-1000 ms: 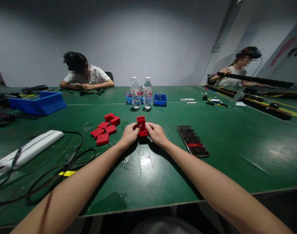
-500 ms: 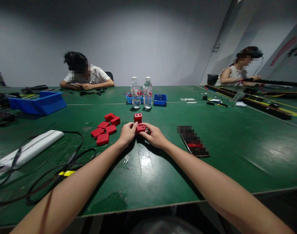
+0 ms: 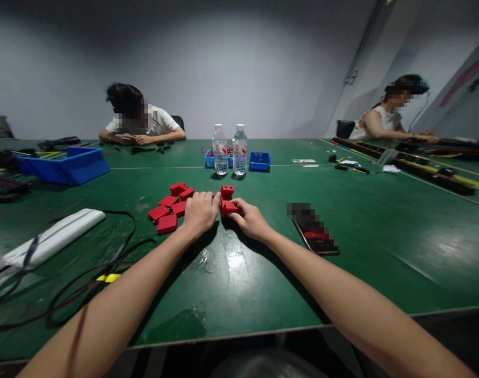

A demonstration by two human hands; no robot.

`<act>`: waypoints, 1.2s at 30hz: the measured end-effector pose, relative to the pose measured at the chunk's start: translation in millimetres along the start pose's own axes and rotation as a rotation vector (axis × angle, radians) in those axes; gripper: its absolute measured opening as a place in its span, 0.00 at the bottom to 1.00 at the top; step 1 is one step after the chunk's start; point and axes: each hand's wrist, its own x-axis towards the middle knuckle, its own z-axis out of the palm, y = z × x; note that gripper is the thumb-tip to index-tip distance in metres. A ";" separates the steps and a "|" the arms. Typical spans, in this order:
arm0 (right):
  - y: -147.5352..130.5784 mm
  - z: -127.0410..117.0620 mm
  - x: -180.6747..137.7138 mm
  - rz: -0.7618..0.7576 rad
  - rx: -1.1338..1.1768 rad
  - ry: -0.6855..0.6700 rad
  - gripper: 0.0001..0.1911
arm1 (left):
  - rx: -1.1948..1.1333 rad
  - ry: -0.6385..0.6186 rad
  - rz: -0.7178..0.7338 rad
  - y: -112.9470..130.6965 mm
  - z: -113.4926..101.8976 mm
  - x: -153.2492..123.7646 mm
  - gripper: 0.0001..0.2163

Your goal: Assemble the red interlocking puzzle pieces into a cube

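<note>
Head view: left hand (image 3: 202,211) shifting from red piece (image 3: 227,191) toward loose red blocks (image 3: 167,224), thumb still beside piece; whether grasping anything, cannot tell. Right hand (image 3: 250,218) gripping piece's near end, between hands, seemingly steadying alone.

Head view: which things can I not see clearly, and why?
Head view:
Red piece: lower right end, behind the right hand.
Left hand: palm, hidden by its own back.
Phone: screen, lost in pixelation.
Small left blue tray: partly behind bottles, whose print is too small.
Black cables: cut off by the left edge.
</note>
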 end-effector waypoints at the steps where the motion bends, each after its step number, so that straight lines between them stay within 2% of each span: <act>1: -0.1 0.2 0.0 0.018 -0.017 0.013 0.13 | 0.051 0.018 -0.006 -1.5 -1.9 0.0 0.26; 4: -1.7 0.7 -0.2 0.038 -0.054 0.038 0.13 | 0.174 -0.037 -0.075 -9.0 -5.8 0.4 0.28; 9: -3.7 1.1 -1.1 0.021 -0.074 0.043 0.12 | 0.258 -0.302 -0.256 -23.6 -5.5 0.5 0.30; 12: -3.5 0.6 -1.1 0.036 -0.057 0.054 0.12 | 0.242 -0.350 -0.275 -24.5 -3.1 -0.9 0.30; 15: -3.7 -0.1 -0.9 0.059 -0.034 0.064 0.12 | 0.227 -0.349 -0.247 -20.8 -1.4 -3.6 0.30; 23: -4.9 0.8 -0.7 0.086 -0.021 0.104 0.12 | 0.192 -0.287 -0.080 -21.5 8.2 -8.4 0.22; 27: -6.1 0.8 -0.6 0.103 -0.032 0.105 0.13 | 0.055 -0.260 0.130 -26.5 18.3 -5.8 0.19; 33: -9.4 -0.8 -1.2 0.038 -0.067 0.196 0.13 | -0.390 -0.183 0.439 -22.0 32.0 -4.2 0.31; 36: -9.0 -1.1 -1.2 0.013 -0.086 0.220 0.13 | -0.505 -0.166 0.495 -14.0 33.6 -6.8 0.36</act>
